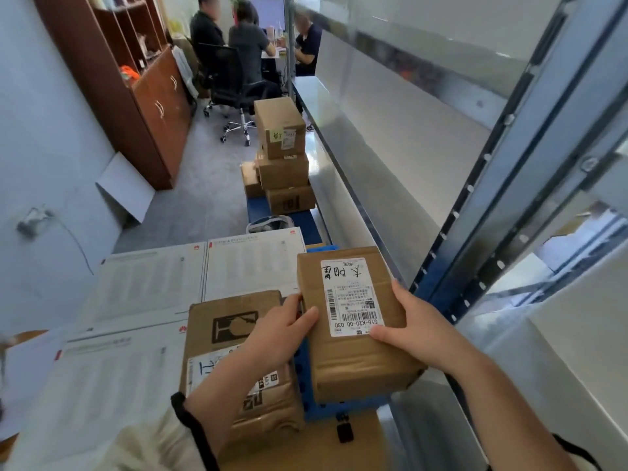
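I hold a brown cardboard parcel (353, 355) with a white shipping label on top, low in the middle of the view. My left hand (278, 331) grips its left edge, thumb on the top face. My right hand (411, 321) grips its right edge, thumb across the label's lower corner. The parcel hovers over a blue tray or cart surface (336, 411). Just to its left lies a second cardboard box (224, 331) with a printed fragile mark and a label, partly hidden by my left forearm.
Large white flat cartons (153, 287) lie to the left. A metal shelving rack (475, 232) runs along the right. Ahead, stacked cardboard boxes (282, 154) stand on a blue base. Further back are a wooden cabinet (149, 96), an office chair and three seated people.
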A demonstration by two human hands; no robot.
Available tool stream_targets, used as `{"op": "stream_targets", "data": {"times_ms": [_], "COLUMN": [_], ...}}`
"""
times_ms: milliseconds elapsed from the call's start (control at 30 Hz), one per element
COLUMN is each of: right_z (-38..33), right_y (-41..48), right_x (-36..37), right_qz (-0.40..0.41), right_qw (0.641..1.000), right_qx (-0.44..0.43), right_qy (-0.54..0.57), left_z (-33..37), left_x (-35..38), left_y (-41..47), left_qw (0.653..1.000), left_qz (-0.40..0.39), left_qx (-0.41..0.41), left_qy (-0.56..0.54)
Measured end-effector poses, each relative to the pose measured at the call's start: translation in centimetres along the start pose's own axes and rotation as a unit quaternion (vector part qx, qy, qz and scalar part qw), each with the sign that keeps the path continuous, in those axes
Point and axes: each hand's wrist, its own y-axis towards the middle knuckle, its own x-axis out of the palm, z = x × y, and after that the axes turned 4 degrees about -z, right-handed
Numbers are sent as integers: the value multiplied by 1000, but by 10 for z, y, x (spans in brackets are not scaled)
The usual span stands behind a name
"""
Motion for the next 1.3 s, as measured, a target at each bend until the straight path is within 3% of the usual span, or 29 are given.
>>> {"op": "stream_targets", "data": {"times_ms": [267,500,900,1300], "right_z": [11,13,25,37], "right_y": [22,26,42,50], "right_x": [14,29,49,58], "right_qz": [-50,-80,-81,-87], "right_qw": [998,996,994,994], "right_qx": [23,23,30,31], "right_qy": [13,31,62,63], "left_z": [-21,-31,-45,-53], "left_x": [3,4,18,21], "left_y": [10,14,21,20], "left_qw": [973,964,941,949], "left_qz": [31,7,45,78], "left_qx": [-8,-36,-28,2], "left_qy": [227,262,335,305]}}
